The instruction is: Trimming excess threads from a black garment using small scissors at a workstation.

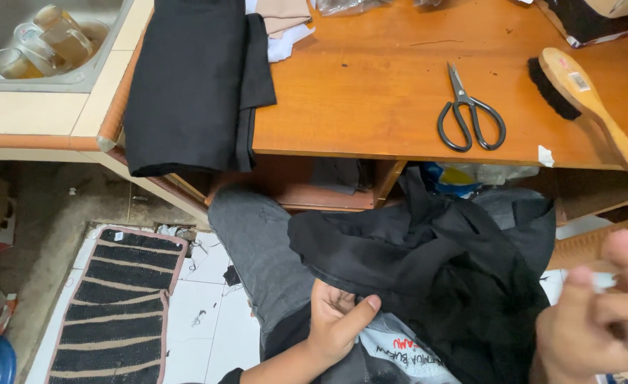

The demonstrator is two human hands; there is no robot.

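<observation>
Blurred right hand (602, 320) half-curled, left hand (335, 320) pinching one black garment (435, 263) on the lap below the wooden table (371, 92) bearing one pair of scissors (469, 114), one brush (584, 99).

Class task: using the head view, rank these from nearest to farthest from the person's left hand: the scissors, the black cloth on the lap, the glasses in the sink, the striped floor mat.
1. Black cloth: on the lap, touching the left hand.
2. Striped floor mat: on the floor, to its left.
3. Scissors: on the wooden table, upper right.
4. Glasses: in the sink, far upper left.
</observation>
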